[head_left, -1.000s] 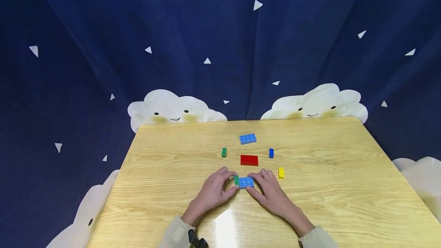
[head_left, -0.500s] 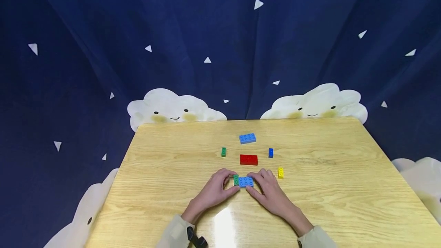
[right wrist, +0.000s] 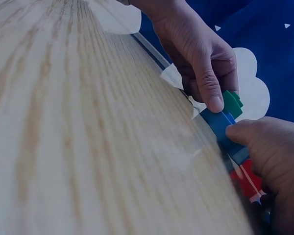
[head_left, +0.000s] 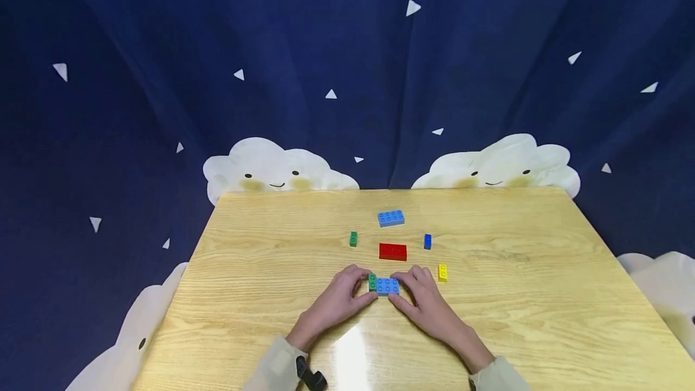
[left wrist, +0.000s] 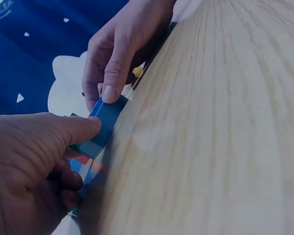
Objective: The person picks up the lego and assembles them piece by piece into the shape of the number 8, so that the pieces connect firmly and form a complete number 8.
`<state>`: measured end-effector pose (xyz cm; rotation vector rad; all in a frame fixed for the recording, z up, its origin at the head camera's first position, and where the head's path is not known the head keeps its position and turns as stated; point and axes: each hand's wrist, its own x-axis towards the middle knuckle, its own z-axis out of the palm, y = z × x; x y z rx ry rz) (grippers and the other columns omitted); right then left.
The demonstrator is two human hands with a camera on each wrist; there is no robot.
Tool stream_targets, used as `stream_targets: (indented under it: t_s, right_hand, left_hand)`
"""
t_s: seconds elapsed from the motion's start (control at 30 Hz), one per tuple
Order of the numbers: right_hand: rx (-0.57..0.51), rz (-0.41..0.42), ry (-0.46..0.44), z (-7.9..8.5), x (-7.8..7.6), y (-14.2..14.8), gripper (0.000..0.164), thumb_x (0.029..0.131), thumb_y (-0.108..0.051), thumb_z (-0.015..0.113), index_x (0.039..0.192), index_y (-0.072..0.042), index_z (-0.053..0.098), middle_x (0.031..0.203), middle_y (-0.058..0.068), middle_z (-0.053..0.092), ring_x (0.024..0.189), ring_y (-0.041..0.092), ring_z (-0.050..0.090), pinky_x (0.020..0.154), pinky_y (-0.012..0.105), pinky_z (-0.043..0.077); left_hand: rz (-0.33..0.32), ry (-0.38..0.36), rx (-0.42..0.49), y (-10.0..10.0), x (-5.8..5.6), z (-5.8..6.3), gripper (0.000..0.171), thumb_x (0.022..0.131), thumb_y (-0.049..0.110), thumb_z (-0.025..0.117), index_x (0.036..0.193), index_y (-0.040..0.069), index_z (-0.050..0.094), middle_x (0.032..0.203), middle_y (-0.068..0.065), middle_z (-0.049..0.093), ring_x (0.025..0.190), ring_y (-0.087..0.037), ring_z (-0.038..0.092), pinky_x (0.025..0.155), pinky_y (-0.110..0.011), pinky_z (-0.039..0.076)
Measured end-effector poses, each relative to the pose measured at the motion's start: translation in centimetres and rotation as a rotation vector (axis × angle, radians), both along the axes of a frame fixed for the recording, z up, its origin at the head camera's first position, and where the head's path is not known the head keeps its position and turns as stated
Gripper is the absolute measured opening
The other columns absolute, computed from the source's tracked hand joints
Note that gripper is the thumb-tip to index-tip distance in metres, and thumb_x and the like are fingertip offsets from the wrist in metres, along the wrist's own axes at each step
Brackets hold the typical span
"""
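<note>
A light blue toy building brick (head_left: 388, 286) lies at the front of the wooden table, between both hands. On top of its left end sits a small green brick (head_left: 372, 283), raised above the blue one in the right wrist view (right wrist: 232, 104). My left hand (head_left: 341, 295) pinches this end, thumb on the near side of the blue brick and forefinger at the back by the green one. The right end is pinched between thumb and forefinger of my right hand (head_left: 428, 301). The far-side fingertips are partly hidden in the wrist views.
Just behind the hands lies a red brick (head_left: 393, 251). Farther back are another light blue brick (head_left: 391, 218), a small green brick (head_left: 353, 239) and a small dark blue one (head_left: 428, 241). A yellow brick (head_left: 442, 273) is close to my right hand. A dark blue curtain (head_left: 369, 65) hangs behind the table.
The head view has shifted slightly. Both hands keep their hold on the joined bricks in the same place, and the loose bricks have not moved.
</note>
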<state>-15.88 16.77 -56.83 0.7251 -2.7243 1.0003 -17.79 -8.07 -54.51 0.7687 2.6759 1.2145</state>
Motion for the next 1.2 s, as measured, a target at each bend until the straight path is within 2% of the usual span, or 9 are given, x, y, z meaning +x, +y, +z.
stream_targets:
  t_s: [0.4,0.93,1.2]
  right_hand:
    - [0.019,-0.008,0.036,1.5,-0.1,0.7,0.041,0.097,-0.034,0.077,0.13,-0.011,0.07,0.097,-0.004,0.052,0.091,0.011,0.035,0.078,0.028,0.032]
    - [0.016,-0.059,0.151,1.4,-1.1,3.2,0.043,0.092,-0.023,0.082,0.129,-0.007,0.07,0.09,0.0,0.047,0.089,0.014,0.032,0.079,0.027,0.024]
    - [-0.002,-0.087,0.221,1.7,-1.6,4.5,0.046,0.086,-0.016,0.087,0.127,-0.004,0.07,0.089,0.004,0.05,0.086,0.015,0.031,0.077,0.028,0.024]
  left_hand:
    - [0.007,0.037,-0.014,-0.1,0.0,-0.2,0.039,0.096,0.029,0.078,0.127,0.006,0.069,0.086,-0.001,0.056,0.074,-0.005,0.042,0.064,-0.02,0.037]
    - [0.004,0.027,-0.017,0.0,0.1,-0.3,0.041,0.097,0.033,0.077,0.127,0.005,0.07,0.087,0.0,0.056,0.075,-0.006,0.043,0.065,-0.021,0.037]
    - [0.002,0.036,-0.019,0.0,0.0,-0.4,0.043,0.097,0.033,0.077,0.128,0.004,0.069,0.085,0.0,0.054,0.074,-0.006,0.042,0.065,-0.021,0.036]
